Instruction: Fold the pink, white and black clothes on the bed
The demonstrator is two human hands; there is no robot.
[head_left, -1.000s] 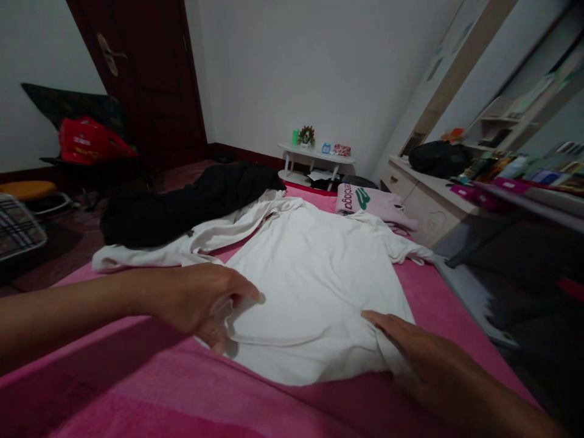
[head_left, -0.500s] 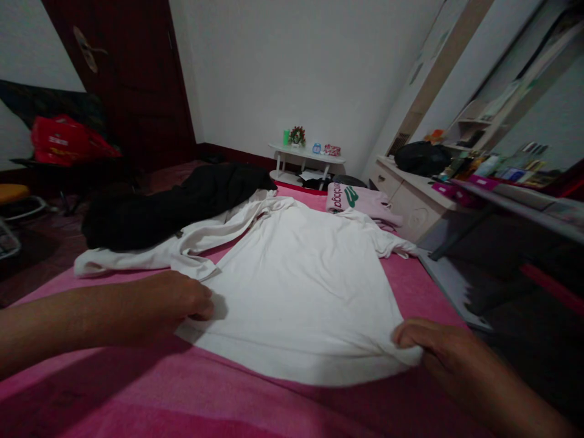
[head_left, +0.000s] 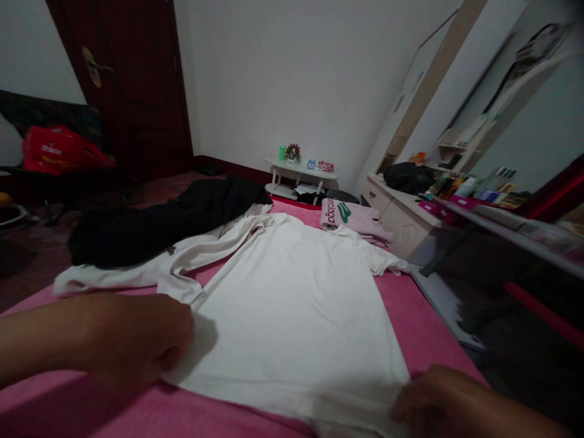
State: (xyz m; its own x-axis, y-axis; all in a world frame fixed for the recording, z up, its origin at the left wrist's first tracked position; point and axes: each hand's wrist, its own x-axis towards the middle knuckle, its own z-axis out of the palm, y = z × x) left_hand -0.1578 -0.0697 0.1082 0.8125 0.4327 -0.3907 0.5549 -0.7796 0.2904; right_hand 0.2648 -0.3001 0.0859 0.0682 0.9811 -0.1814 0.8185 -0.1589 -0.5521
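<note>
A white T-shirt point(head_left: 292, 304) lies spread flat on the pink bed cover point(head_left: 424, 316), its collar pointing away from me. My left hand point(head_left: 141, 337) is closed on the shirt's near left hem corner. My right hand point(head_left: 424, 401) is closed on the near right hem corner, low in the view. Both forearms reach in from the bottom edge.
A second white garment point(head_left: 150, 271) and a black garment point(head_left: 155, 219) lie at the left of the bed. A folded pink garment point(head_left: 351, 216) sits at the far end. A small white table point(head_left: 301, 173), a dresser point(head_left: 406, 213) and a dark door point(head_left: 132, 85) stand beyond.
Both hands moved apart and toward me, closing on the hem corners. The shirt's lower edge is now pulled out flat and wider.
</note>
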